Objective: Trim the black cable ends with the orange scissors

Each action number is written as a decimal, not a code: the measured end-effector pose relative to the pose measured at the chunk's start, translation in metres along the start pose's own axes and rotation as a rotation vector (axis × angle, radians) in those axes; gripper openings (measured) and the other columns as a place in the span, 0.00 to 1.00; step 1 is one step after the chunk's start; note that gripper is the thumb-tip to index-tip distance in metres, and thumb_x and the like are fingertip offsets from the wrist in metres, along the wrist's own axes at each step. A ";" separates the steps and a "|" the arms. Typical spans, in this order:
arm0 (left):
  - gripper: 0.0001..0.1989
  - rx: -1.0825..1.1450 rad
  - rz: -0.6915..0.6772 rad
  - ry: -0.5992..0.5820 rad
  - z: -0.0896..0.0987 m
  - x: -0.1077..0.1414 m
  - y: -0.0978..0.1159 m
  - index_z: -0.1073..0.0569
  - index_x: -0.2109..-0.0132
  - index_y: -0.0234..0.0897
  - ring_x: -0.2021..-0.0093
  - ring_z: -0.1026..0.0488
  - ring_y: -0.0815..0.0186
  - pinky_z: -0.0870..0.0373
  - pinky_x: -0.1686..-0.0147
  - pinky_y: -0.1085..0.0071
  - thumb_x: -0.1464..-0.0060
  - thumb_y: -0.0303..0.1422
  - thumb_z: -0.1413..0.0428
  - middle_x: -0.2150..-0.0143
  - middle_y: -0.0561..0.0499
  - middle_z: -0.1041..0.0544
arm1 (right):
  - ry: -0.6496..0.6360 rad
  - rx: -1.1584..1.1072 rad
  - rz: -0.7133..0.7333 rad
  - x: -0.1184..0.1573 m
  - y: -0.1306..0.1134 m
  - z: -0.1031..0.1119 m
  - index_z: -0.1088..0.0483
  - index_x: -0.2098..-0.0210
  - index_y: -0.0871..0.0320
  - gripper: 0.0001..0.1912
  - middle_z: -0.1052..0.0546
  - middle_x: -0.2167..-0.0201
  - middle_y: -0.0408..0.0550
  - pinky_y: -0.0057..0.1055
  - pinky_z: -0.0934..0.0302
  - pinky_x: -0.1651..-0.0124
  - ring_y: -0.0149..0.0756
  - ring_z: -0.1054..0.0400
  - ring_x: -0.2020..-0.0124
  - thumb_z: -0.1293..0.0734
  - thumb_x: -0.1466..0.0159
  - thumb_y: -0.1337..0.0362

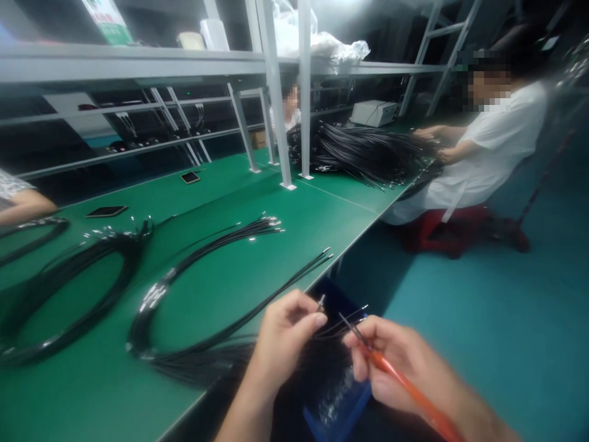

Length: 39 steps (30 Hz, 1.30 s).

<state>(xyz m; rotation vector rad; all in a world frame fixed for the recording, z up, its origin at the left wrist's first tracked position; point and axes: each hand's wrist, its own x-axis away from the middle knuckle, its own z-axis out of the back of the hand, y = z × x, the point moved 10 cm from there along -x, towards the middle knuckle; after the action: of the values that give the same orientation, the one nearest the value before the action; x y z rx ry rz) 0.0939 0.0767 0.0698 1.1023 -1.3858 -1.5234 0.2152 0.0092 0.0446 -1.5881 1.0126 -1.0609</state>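
Observation:
My left hand (288,337) is closed near the table's front edge, pinching a black cable whose small silver end (321,301) sticks up past the thumb and forefinger. To its right, my right hand (405,353) is wrapped around an orange-handled tool (396,376) with a thin, pointed dark tip. That tip points toward the left hand, a short gap from the silver end. A bundle of black cables (142,328) curves over the table beside my left hand. Below both hands is a blue tray (338,411) with small shiny bits in it, too blurred to name.
On the green table (239,276) lie another coil of black cables (115,270) and two phones (107,212). Shelf posts (276,110) stand mid-table. Further right, a co-worker (501,141) sits handling a large cable pile (363,150). Another person's arm (27,205) rests at far left.

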 end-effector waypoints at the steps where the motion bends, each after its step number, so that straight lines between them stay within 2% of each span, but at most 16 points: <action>1: 0.07 0.024 0.003 -0.015 -0.001 0.000 0.000 0.30 0.72 0.34 0.72 0.36 0.70 0.39 0.71 0.76 0.51 0.29 0.39 0.74 0.54 0.31 | -0.043 -0.052 -0.051 -0.002 0.004 -0.002 0.31 0.63 0.61 0.14 0.29 0.74 0.44 0.23 0.42 0.71 0.27 0.37 0.75 0.30 0.50 0.69; 5: 0.06 0.030 0.000 -0.036 -0.003 0.001 0.003 0.29 0.71 0.34 0.71 0.35 0.69 0.38 0.70 0.76 0.50 0.28 0.39 0.73 0.54 0.30 | -0.052 -0.146 -0.174 -0.009 0.017 -0.005 0.30 0.63 0.62 0.16 0.31 0.78 0.43 0.21 0.57 0.80 0.21 0.49 0.82 0.28 0.48 0.60; 7: 0.06 0.011 -0.011 -0.036 -0.005 0.001 0.004 0.29 0.71 0.34 0.71 0.34 0.69 0.38 0.70 0.76 0.51 0.27 0.39 0.73 0.54 0.30 | -0.043 -0.164 -0.176 -0.011 0.017 -0.007 0.30 0.64 0.63 0.16 0.32 0.79 0.42 0.21 0.59 0.81 0.20 0.51 0.83 0.28 0.48 0.60; 12: 0.06 -0.021 -0.026 -0.045 -0.009 0.003 0.006 0.29 0.72 0.34 0.71 0.33 0.70 0.37 0.70 0.76 0.50 0.26 0.39 0.73 0.54 0.29 | -0.022 -0.193 -0.169 -0.013 0.008 -0.007 0.30 0.64 0.63 0.11 0.30 0.78 0.42 0.21 0.59 0.81 0.18 0.51 0.84 0.30 0.45 0.65; 18: 0.06 -0.050 -0.016 -0.042 -0.010 0.003 0.002 0.29 0.72 0.34 0.71 0.33 0.69 0.36 0.70 0.76 0.50 0.25 0.40 0.73 0.54 0.29 | 0.040 -0.121 -0.223 -0.016 0.005 -0.004 0.31 0.66 0.63 0.06 0.32 0.81 0.39 0.21 0.58 0.82 0.18 0.50 0.86 0.34 0.45 0.71; 22: 0.06 -0.051 -0.014 -0.031 -0.009 0.001 0.000 0.29 0.72 0.34 0.71 0.33 0.69 0.37 0.70 0.75 0.51 0.25 0.40 0.74 0.54 0.29 | 0.063 -0.073 -0.237 -0.015 0.008 -0.002 0.33 0.69 0.61 0.04 0.37 0.83 0.35 0.21 0.60 0.83 0.18 0.52 0.87 0.34 0.45 0.69; 27: 0.05 -0.012 0.038 -0.031 -0.004 -0.001 -0.005 0.29 0.72 0.34 0.72 0.34 0.68 0.38 0.71 0.75 0.52 0.27 0.39 0.74 0.53 0.29 | 0.056 -0.001 -0.189 -0.008 0.012 0.005 0.32 0.68 0.61 0.08 0.34 0.77 0.40 0.22 0.53 0.76 0.23 0.45 0.78 0.29 0.46 0.68; 31: 0.06 0.027 0.090 -0.001 -0.006 -0.004 -0.019 0.29 0.72 0.34 0.72 0.34 0.68 0.38 0.71 0.75 0.52 0.30 0.39 0.73 0.53 0.28 | 0.199 -0.060 -0.089 -0.007 0.004 0.026 0.31 0.63 0.60 0.14 0.36 0.79 0.39 0.22 0.53 0.76 0.23 0.49 0.79 0.28 0.45 0.59; 33: 0.05 -0.092 0.074 -0.002 -0.016 -0.005 -0.026 0.29 0.72 0.35 0.72 0.33 0.68 0.38 0.71 0.75 0.51 0.29 0.40 0.74 0.54 0.28 | 0.338 -0.091 -0.028 -0.005 -0.004 0.040 0.31 0.61 0.60 0.18 0.37 0.81 0.38 0.22 0.56 0.78 0.22 0.50 0.81 0.28 0.45 0.55; 36: 0.02 -0.498 -0.003 -0.179 -0.048 -0.005 -0.034 0.26 0.70 0.39 0.72 0.31 0.66 0.38 0.72 0.74 0.51 0.29 0.41 0.73 0.55 0.27 | 0.537 -0.086 0.044 0.002 -0.015 0.058 0.30 0.60 0.59 0.22 0.35 0.80 0.40 0.23 0.55 0.79 0.23 0.49 0.81 0.26 0.49 0.53; 37: 0.02 -0.647 -0.032 -0.202 -0.052 -0.007 -0.036 0.25 0.70 0.40 0.71 0.30 0.66 0.38 0.71 0.74 0.50 0.29 0.41 0.72 0.55 0.26 | 0.575 -0.072 0.052 0.004 -0.017 0.062 0.29 0.61 0.59 0.23 0.35 0.80 0.40 0.23 0.55 0.79 0.23 0.48 0.81 0.25 0.51 0.53; 39: 0.03 -0.867 -0.041 -0.099 -0.036 -0.018 -0.035 0.25 0.68 0.42 0.67 0.29 0.65 0.37 0.68 0.73 0.47 0.30 0.43 0.68 0.54 0.26 | 0.608 -0.042 0.051 0.005 -0.017 0.065 0.28 0.61 0.59 0.24 0.34 0.80 0.40 0.23 0.54 0.80 0.23 0.48 0.82 0.25 0.52 0.53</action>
<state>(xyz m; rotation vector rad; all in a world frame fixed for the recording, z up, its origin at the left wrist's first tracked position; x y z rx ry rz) 0.1336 0.0854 0.0356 0.5100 -0.6118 -1.9391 0.2807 0.0247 0.0500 -1.2805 1.4706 -1.5399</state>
